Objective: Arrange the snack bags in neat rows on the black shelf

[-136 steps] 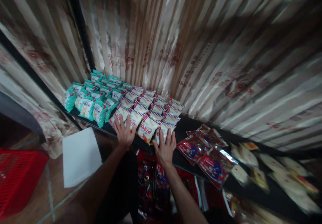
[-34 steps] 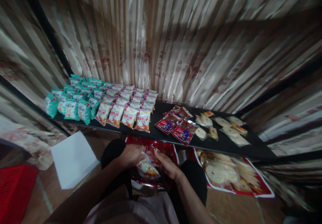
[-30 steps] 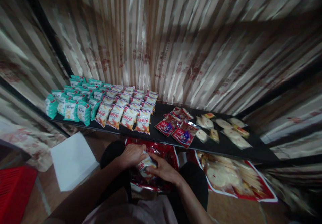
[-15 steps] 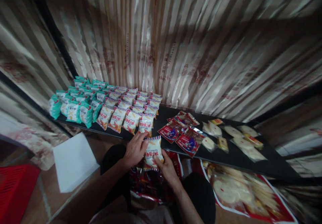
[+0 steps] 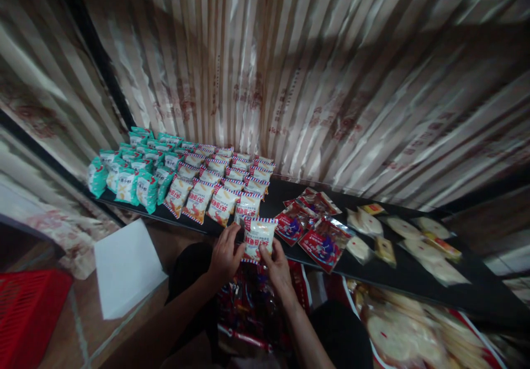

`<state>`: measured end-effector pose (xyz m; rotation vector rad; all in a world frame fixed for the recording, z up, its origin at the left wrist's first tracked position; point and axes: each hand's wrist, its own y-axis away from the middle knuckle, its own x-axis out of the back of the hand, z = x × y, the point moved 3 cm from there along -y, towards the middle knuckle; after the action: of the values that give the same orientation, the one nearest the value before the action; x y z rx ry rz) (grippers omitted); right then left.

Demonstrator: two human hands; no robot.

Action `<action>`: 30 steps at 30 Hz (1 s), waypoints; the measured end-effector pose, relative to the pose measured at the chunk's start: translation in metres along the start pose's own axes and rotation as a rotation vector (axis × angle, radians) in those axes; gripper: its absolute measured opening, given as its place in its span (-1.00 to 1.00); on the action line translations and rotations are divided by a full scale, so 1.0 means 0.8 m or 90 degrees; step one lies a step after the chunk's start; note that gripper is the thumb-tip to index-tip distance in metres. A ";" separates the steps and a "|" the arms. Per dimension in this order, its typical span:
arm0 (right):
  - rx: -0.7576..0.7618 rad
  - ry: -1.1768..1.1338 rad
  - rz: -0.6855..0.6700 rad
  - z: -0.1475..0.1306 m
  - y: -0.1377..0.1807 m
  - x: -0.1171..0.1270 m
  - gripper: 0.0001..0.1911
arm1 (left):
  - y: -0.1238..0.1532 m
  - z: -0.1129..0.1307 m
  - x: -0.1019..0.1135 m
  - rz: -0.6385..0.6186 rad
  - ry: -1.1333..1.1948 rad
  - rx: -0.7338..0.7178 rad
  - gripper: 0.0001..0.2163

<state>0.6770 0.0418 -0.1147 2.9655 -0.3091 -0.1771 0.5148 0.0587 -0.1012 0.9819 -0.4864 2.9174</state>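
A white snack packet (image 5: 259,235) with red lettering and striped ends is upright just in front of the shelf edge. My right hand (image 5: 277,267) grips its lower right side, thumb across the front and fingers behind. At its left edge is my left hand (image 5: 226,253), fingers bent and thumb against the packet; part of that grip is hidden. Right behind stands a matching packet (image 5: 247,206), at the right end of the front row. More of these white packets (image 5: 200,198) stand in rows on the black shelf (image 5: 285,186).
Teal packets (image 5: 126,185) fill the shelf's left end. Red flat packets (image 5: 325,241) and clear-wrapped pale round items (image 5: 403,228) lie to the right. Below are an open bag of red packets (image 5: 252,297), a bag of pale items (image 5: 393,330), a white sheet (image 5: 126,269) and a red crate (image 5: 33,314).
Both hands have carried the snack packet slightly up and forward, closer to the front row. The camera view has shifted a little, so the shelf's right side appears farther right.
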 end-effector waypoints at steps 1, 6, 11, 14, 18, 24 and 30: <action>-0.003 -0.007 0.007 0.002 -0.002 0.001 -0.46 | -0.003 -0.003 -0.003 0.011 -0.013 0.006 -0.60; -0.004 -0.076 0.051 0.011 -0.010 0.016 -0.47 | -0.021 -0.014 -0.015 0.067 -0.086 0.040 -0.58; -0.013 -0.075 0.075 0.007 -0.011 0.022 -0.43 | -0.038 -0.008 -0.024 0.036 -0.154 0.057 -0.54; -0.016 -0.071 0.086 0.002 -0.009 0.021 -0.46 | -0.044 -0.005 -0.028 0.017 -0.183 0.059 -0.51; -0.019 -0.083 0.085 0.002 -0.009 0.020 -0.48 | -0.053 -0.004 -0.032 0.029 -0.188 0.061 -0.51; -0.009 -0.061 0.071 0.006 -0.011 0.020 -0.48 | -0.068 -0.005 -0.034 0.043 -0.169 0.075 -0.56; 0.026 -0.030 0.073 0.004 -0.023 0.015 -0.51 | -0.081 -0.003 -0.030 0.028 -0.185 0.056 -0.60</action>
<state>0.6917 0.0564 -0.1218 2.9765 -0.4926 -0.2309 0.5406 0.1230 -0.0992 1.4356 -0.3938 2.8672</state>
